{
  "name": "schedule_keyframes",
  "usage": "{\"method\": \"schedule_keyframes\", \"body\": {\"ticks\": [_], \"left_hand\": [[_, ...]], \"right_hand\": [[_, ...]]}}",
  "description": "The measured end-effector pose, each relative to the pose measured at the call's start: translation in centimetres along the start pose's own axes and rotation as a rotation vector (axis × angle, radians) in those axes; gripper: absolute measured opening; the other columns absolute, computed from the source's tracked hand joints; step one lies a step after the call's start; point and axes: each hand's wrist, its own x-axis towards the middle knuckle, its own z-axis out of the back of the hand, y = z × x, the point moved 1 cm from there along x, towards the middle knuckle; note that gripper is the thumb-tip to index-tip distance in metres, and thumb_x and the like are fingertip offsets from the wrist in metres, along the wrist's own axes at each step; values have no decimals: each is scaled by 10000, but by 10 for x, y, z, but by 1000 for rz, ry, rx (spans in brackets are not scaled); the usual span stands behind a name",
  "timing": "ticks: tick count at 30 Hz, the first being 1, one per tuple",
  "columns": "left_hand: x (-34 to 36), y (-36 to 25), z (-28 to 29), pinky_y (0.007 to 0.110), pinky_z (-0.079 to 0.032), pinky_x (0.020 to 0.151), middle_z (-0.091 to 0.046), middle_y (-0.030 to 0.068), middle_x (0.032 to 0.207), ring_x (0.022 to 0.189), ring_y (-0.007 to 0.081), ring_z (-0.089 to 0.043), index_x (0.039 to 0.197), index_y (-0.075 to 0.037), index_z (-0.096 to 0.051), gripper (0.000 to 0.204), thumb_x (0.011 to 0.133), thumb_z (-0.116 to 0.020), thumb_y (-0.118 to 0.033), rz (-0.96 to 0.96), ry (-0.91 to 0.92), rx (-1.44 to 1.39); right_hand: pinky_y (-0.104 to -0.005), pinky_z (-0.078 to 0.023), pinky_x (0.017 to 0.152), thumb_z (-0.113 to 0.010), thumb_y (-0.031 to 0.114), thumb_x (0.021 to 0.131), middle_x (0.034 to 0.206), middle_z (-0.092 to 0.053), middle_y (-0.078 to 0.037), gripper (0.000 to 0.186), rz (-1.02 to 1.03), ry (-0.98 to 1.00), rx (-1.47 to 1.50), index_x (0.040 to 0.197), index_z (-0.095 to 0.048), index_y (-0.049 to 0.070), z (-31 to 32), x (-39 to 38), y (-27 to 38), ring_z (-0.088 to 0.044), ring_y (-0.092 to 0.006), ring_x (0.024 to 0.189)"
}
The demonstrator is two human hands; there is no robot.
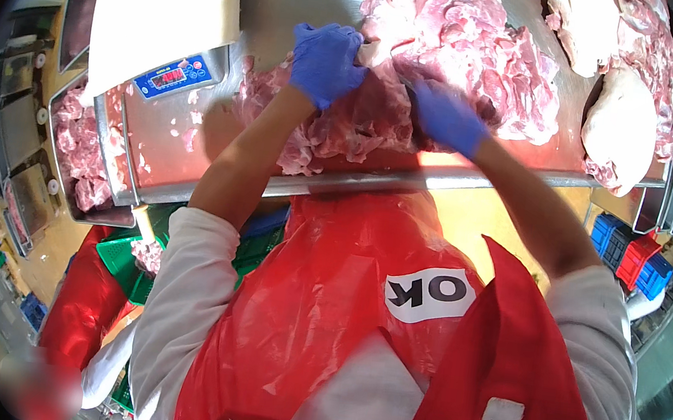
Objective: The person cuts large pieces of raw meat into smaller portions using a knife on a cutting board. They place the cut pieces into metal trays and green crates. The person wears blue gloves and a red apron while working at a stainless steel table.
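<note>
Raw pink meat lies in front of me on a steel table. My left hand (327,64), in a blue glove, is curled onto the upper edge of a large dark-red meat piece (364,125) near the table's front edge. Just right of that piece is my right hand (446,118), also blue-gloved and smeared by motion. A dark shape shows near its fingers, too blurred to tell what it is. Behind both hands rises a big heap of paler trimmed meat (466,45).
At the left stands a scale (172,79) with a white board (167,13) on it. A steel tray of meat pieces (80,145) sits beyond. Skin-covered cuts (621,119) lie at the right. A person in a red apron (85,305) is at lower left by a green crate (120,263).
</note>
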Motion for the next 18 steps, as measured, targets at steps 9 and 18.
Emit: {"method": "schedule_keyframes", "body": {"ticks": [9, 18], "left_hand": [[-84, -23, 78, 458, -370, 850, -572, 35, 789, 814, 233, -596, 785, -143, -585, 222, 666, -734, -257, -338, -178, -108], [-125, -31, 137, 414, -388, 791, -577, 76, 794, 750, 270, -547, 794, -103, -557, 227, 653, -729, -146, -297, -419, 95]], "right_hand": [[-573, -464, 583, -504, 48, 892, 721, -612, -293, 223, -368, -22, 356, 1089, -411, 1, -53, -73, 56, -616, -500, 698], [-569, -467, 640, -494, 87, 939, 842, -630, -315, 197, -195, 250, 337, 1088, -421, -19, -50, -156, 44, -606, -512, 756]]}}
